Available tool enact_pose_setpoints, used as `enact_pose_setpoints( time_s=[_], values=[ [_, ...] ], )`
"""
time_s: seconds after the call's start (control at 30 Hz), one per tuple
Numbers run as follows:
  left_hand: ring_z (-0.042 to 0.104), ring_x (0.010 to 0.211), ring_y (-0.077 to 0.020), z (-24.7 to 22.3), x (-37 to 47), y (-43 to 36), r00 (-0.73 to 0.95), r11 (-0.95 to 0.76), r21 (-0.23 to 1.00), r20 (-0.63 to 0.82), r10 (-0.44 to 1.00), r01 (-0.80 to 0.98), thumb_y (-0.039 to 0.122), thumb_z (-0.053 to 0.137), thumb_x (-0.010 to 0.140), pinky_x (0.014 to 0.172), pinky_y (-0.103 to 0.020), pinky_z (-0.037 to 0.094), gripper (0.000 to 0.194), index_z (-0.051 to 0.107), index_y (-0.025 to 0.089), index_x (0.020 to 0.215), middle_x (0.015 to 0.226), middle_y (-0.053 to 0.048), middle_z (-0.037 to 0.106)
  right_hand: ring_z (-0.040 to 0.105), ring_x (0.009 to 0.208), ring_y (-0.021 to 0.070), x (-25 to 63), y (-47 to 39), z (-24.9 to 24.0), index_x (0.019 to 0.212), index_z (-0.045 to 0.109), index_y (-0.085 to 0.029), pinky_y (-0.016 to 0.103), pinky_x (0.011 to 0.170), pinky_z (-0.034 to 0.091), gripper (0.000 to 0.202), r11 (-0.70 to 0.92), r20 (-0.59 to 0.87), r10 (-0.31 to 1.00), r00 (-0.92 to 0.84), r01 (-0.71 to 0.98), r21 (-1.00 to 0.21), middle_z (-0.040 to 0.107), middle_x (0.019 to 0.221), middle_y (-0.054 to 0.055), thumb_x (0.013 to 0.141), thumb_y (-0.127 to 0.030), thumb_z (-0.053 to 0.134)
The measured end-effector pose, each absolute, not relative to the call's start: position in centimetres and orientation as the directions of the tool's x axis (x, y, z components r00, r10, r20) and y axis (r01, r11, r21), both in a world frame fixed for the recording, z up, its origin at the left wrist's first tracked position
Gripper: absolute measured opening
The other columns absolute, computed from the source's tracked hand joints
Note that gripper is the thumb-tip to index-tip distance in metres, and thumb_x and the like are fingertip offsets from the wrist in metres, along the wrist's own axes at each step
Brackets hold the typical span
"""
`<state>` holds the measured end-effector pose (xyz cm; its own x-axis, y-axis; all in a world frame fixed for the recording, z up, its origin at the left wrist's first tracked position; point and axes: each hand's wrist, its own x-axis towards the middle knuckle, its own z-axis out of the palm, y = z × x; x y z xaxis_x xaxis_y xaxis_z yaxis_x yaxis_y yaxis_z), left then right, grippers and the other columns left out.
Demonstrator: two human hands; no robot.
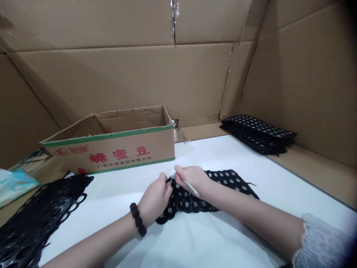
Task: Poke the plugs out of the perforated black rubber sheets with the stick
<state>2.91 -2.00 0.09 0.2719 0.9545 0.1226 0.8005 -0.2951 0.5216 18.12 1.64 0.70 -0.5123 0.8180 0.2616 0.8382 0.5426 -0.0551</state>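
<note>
**Both hands grasping at the near end of a dotted black piece**

I'm taking the dotted black piece [227, 178] as the centre of my clock. It lies on the white tabletop [195, 238], its far-right part spread flat and its left end bunched between the hands.

My left hand [157, 197] comes in from 8 o'clock and grasps the bunched left edge, thumb and fingers closed on it. A dark beaded bracelet [138, 219] circles that wrist. My right hand [193, 178] reaches over from 4 o'clock, fingers closed round a slim white tool [192, 188]. The tool slants across the dots, one end by the fingertips near the left hand, the other under the palm side. I can't tell from here whether its tip touches the material. A pale lacy sleeve [320, 242] covers that forearm higher up.

At 10 o'clock I have an open carton [134, 149] with green edging and red characters. Toward 2 o'clock, a stack of dotted black pieces [258, 132] sits against the cardboard at the table's edge. Around 9 o'clock lies a heap of glossy black sheets with round holes [41, 216], and past it a blue-and-white packet [16, 184]. Tall cardboard walls [125, 78] close off 12 o'clock.
</note>
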Motion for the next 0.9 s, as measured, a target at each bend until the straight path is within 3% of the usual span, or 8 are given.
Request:
enact_pose_setpoints(
  time_s=[0.1, 0.27, 0.37, 0.5, 0.6, 0.73, 0.9],
  values=[
    [0.048, 0.063, -0.0163, 0.2, 3.5, -1.0, 0.329, -0.326, 0.618, 0.114, 0.938, 0.715, 0.029, 0.024, 0.083, 0.058, -0.026, 0.035, 0.016, 0.032, 0.021, 0.073, 0.065, 0.0, 0.049, 0.044, 0.049, 0.0127, 19.7, 2.5, 1.9, 0.072, 0.043, -0.019, 0.024, 0.047, 0.018, 0.016, 0.526, 0.255, 0.839, -0.48, 0.836, -0.156, 0.047, 0.051, -0.001, 0.08, -0.029, 0.034],
    [0.048, 0.061, -0.0167, 0.2, 3.5, -1.0, 0.295, -0.292, 0.627, 0.103, 0.95, 0.723, 0.033, 0.024, 0.084, 0.057, -0.027, 0.034, 0.018, 0.035, 0.02, 0.076, 0.065, -0.001, 0.049, 0.038, 0.05, 0.0093, 21.4, 2.3, 2.4, 0.061, 0.04, -0.018, 0.021, 0.047, 0.024, 0.028, 0.476, 0.178, 0.869, -0.462, 0.682, -0.555, 0.04, 0.053, -0.004, 0.082, -0.035, 0.032],
    [0.048, 0.06, -0.0167, 0.1, 3.1, -1.4, 0.27, -0.284, 0.655, 0.125, 0.955, 0.7, 0.032, 0.025, 0.084, 0.058, -0.027, 0.034, 0.016, 0.036, 0.02, 0.078, 0.063, 0.0, 0.049, 0.041, 0.057, 0.0098, 21.3, 1.6, 2.3, 0.06, 0.041, -0.017, 0.021, 0.051, 0.029, 0.03, 0.457, 0.16, 0.853, -0.496, 0.563, -0.689, 0.043, 0.06, -0.003, 0.083, -0.035, 0.03],
    [0.048, 0.062, -0.016, 0.5, 2.4, -1.3, 0.253, -0.242, 0.722, 0.095, 0.963, 0.648, 0.033, 0.029, 0.082, 0.059, -0.026, 0.036, 0.019, 0.042, 0.019, 0.083, 0.065, 0.001, 0.052, 0.043, 0.07, 0.0124, 20.7, 1.4, 1.8, 0.057, 0.04, -0.017, 0.025, 0.066, 0.033, 0.025, 0.534, 0.233, 0.823, -0.519, 0.563, -0.63, 0.045, 0.065, -0.001, 0.08, -0.025, 0.036],
    [0.049, 0.067, -0.016, 1.2, 2.0, -0.9, 0.344, -0.195, 0.776, -0.03, 0.939, 0.599, 0.039, 0.042, 0.075, 0.06, -0.025, 0.037, 0.024, 0.049, 0.016, 0.077, 0.071, -0.001, 0.055, 0.041, 0.072, 0.0135, 20.4, 1.6, 1.4, 0.055, 0.037, -0.017, 0.028, 0.071, 0.032, 0.023, 0.593, 0.285, 0.795, -0.535, 0.591, -0.547, 0.045, 0.065, 0.0, 0.078, -0.02, 0.038],
    [0.05, 0.065, -0.0148, 1.7, 1.6, -0.6, 0.423, -0.106, 0.815, -0.181, 0.888, 0.569, 0.036, 0.052, 0.067, 0.057, -0.022, 0.037, 0.022, 0.052, 0.014, 0.07, 0.069, 0.0, 0.057, 0.041, 0.072, 0.0132, 20.4, 1.6, 1.2, 0.054, 0.032, -0.017, 0.029, 0.071, 0.032, 0.023, 0.604, 0.277, 0.783, -0.557, 0.577, -0.549, 0.044, 0.064, -0.001, 0.075, -0.019, 0.041],
    [0.051, 0.064, -0.0141, 1.5, 1.5, -0.9, 0.394, -0.032, 0.85, -0.209, 0.895, 0.525, 0.033, 0.052, 0.067, 0.057, -0.022, 0.038, 0.02, 0.055, 0.014, 0.069, 0.069, 0.0, 0.059, 0.042, 0.071, 0.0122, 20.5, 1.5, 1.6, 0.053, 0.031, -0.017, 0.027, 0.072, 0.032, 0.023, 0.593, 0.25, 0.78, -0.574, 0.552, -0.586, 0.043, 0.063, -0.002, 0.072, -0.016, 0.043]
  ],
)
